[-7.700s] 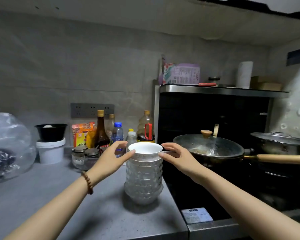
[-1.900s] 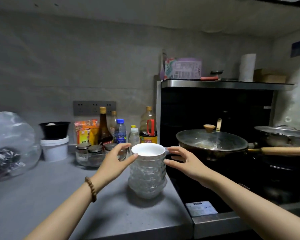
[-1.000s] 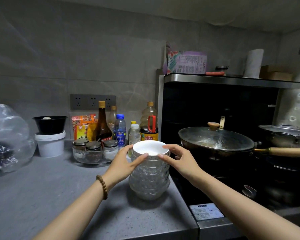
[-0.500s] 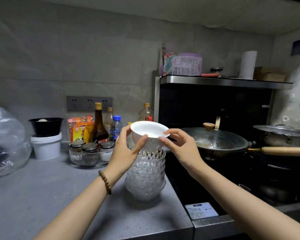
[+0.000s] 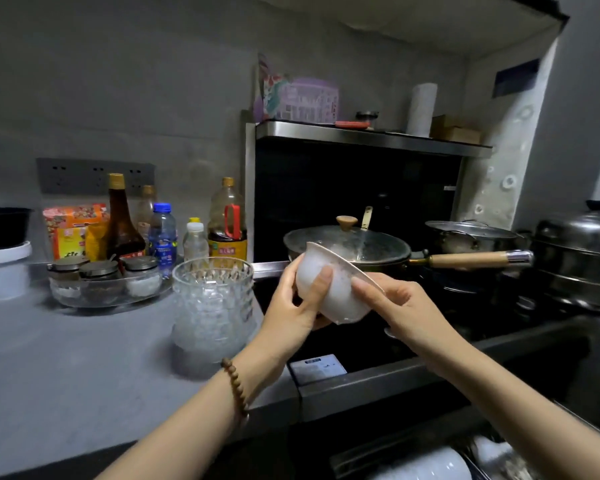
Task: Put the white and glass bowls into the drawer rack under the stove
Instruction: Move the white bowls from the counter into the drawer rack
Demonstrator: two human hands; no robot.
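A white bowl (image 5: 338, 292) is tipped on its side in the air in front of the stove, its mouth turned away to the upper right. My left hand (image 5: 293, 303) grips its left wall with the thumb across it. My right hand (image 5: 400, 311) holds its right rim. A stack of several patterned glass bowls (image 5: 213, 306) stands on the grey counter (image 5: 66, 368) just left of my left hand. At the bottom right the open drawer rack (image 5: 426, 465) under the stove shows white dishes inside.
A lidded wok (image 5: 352, 245) with a wooden handle sits behind the bowl, with a steel pot (image 5: 471, 235) and a steamer (image 5: 579, 258) to its right. Bottles (image 5: 122, 220) and a glass tray of spice jars (image 5: 101, 282) stand at the counter's back.
Both hands have carried the white bowl off the glass stack to the right and lower, and tipped it onto its side. The view has swung down and right, bringing the drawer rack into sight.
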